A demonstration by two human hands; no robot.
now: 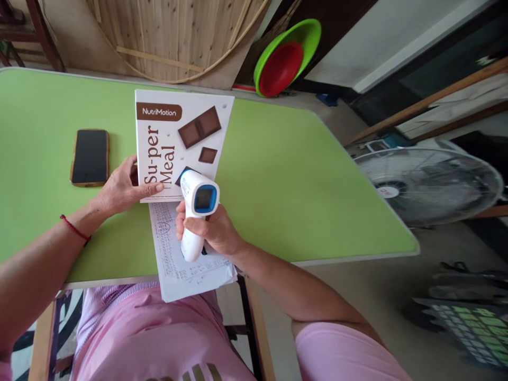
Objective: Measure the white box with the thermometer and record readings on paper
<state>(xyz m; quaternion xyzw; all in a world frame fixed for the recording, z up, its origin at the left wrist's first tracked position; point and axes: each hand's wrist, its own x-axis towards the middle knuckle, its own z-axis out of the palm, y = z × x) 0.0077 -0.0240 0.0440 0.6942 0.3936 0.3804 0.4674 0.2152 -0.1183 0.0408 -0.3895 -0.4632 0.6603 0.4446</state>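
Thermometer-gun work is seen over a wide green desk [278, 174], which fills most of the view. Beyond its far edge a round wooden board [174, 37] is leaned up, with nested green and red basins [286, 58] beside it; a fan [428, 182] stands off to the right. On the desk a white box [178, 143] printed with chocolate pieces is laid flat, its near edge resting on a printed sheet [174, 259] that overhangs the near rim. A dark phone [90, 157] lies just left of the box.

The box is steadied by the left hand [119, 188], whose fingers are spread flat along its near left edge, thumb on top. The thermometer gun [196, 211] is held above the sheet by the right hand [212, 230], its fingers curled tight around the white handle, the blue-framed display turned upward and the nose aimed toward the box.

The gun is judged light, rigid and smooth plastic, somewhat slippery, best taken around the handle, away from the display and sensor end. The box is judged light card, easily slid, best pinned at an edge.
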